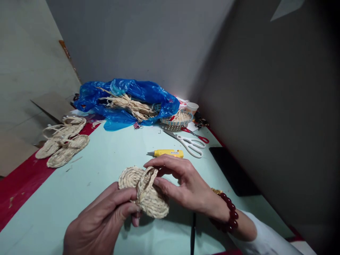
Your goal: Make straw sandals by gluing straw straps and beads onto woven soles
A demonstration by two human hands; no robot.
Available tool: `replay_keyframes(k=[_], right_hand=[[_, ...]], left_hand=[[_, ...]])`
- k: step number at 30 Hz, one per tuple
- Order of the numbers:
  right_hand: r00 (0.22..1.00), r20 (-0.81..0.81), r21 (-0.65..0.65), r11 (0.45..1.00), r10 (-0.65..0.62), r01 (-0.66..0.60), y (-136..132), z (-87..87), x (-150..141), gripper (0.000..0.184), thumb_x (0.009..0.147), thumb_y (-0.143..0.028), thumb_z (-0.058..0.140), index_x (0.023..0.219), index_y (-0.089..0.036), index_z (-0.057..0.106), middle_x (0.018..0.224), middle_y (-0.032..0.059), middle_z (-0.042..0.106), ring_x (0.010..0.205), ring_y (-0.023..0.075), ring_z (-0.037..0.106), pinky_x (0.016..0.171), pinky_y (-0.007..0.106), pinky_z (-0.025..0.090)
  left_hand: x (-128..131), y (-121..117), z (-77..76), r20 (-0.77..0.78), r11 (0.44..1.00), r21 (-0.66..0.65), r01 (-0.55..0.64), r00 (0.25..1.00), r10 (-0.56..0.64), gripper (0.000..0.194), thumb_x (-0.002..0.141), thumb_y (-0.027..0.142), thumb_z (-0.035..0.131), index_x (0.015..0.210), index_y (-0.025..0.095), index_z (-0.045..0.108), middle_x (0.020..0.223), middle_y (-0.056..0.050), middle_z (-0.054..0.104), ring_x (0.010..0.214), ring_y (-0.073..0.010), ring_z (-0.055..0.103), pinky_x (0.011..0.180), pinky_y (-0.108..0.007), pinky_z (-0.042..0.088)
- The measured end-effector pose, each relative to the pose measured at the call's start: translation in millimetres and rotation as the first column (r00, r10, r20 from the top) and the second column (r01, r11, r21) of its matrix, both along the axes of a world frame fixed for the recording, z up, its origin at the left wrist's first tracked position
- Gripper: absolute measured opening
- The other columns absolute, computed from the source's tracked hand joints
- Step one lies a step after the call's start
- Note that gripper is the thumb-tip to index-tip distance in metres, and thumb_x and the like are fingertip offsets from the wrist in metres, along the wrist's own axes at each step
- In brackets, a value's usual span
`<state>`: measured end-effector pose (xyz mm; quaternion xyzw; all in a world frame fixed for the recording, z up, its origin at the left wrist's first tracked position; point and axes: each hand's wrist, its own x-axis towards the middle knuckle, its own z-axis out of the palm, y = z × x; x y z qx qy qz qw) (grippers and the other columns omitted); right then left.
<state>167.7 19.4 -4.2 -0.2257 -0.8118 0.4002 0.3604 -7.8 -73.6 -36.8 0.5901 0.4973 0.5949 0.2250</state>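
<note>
A small woven straw sandal [155,203] is held above the pale green table, with a braided strap [146,180] arching over its narrow middle. My left hand [106,216] pinches the near-left edge of the sandal, thumb and fingers closed at the strap's base. On the far side, my right hand [180,180] has its thumb and fingertips closed on the upper end of the strap. A dark red bead bracelet [230,212] circles my right wrist. Just beyond my right hand lies a yellow hot glue gun [168,153], its tip pointing left.
A pair of finished-looking straw sandals [69,148] lies at the left edge. At the back, a blue plastic bag [122,86] holds dried straw [130,104] beside a shallow basket [176,118]. White scissors [190,143], red scissors [196,134] and a black flat panel [233,173] lie right.
</note>
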Motion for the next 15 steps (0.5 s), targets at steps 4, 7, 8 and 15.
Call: replay_keyframes(k=[4, 7, 8, 15], right_hand=[[1.0, -0.031, -0.033, 0.999, -0.006, 0.005, 0.6, -2.0, -0.4, 0.023, 0.088, -0.014, 0.062, 0.109, -0.008, 0.068, 0.1, 0.0113, 0.07, 0.09, 0.0176, 0.065, 0.08, 0.028, 0.053], [0.994, -0.106, -0.118, 0.993, -0.001, -0.012, 0.0, -3.3, -0.9, 0.022, 0.086, -0.012, 0.062, 0.107, -0.012, 0.069, 0.101, 0.009, 0.069, 0.092, 0.0165, 0.066, 0.081, 0.027, 0.054], [0.992, -0.127, -0.154, 0.988, -0.004, -0.016, -0.3, -3.9, -1.3, 0.021, 0.085, -0.013, 0.063, 0.106, -0.013, 0.069, 0.101, 0.0077, 0.069, 0.092, 0.0162, 0.066, 0.081, 0.027, 0.055], [0.987, -0.137, -0.26, 0.965, -0.086, 0.048, 2.7, -10.3, -5.8, 0.008, 0.085, -0.015, 0.064, 0.092, -0.016, 0.067, 0.093, 0.0044, 0.066, 0.081, 0.0135, 0.064, 0.069, 0.023, 0.056]], left_hand=[[-6.6, 0.5, -3.8, 0.046, 0.996, -0.031, -0.082, 0.995, 0.083, 0.022, 0.081, 0.02, 0.07, 0.084, 0.04, 0.078, 0.079, 0.011, 0.077, 0.063, -0.0079, 0.073, 0.06, -0.008, 0.056], [-5.9, -3.1, -8.0, 0.16, 0.983, -0.101, -0.152, 0.973, 0.167, 0.018, 0.077, 0.028, 0.076, 0.089, 0.042, 0.079, 0.085, 0.008, 0.077, 0.072, -0.0101, 0.073, 0.063, -0.009, 0.057], [-4.7, -3.8, -8.9, 0.209, 0.979, -0.135, -0.151, 0.962, 0.177, 0.02, 0.077, 0.031, 0.077, 0.093, 0.042, 0.078, 0.09, 0.007, 0.078, 0.072, -0.0107, 0.072, 0.062, -0.01, 0.058], [0.0, 2.2, -6.5, 0.539, 0.935, -0.339, -0.104, 0.793, 0.283, 0.041, 0.073, 0.044, 0.079, 0.113, 0.037, 0.073, 0.094, 0.002, 0.078, 0.082, -0.0148, 0.072, 0.074, -0.014, 0.059]])
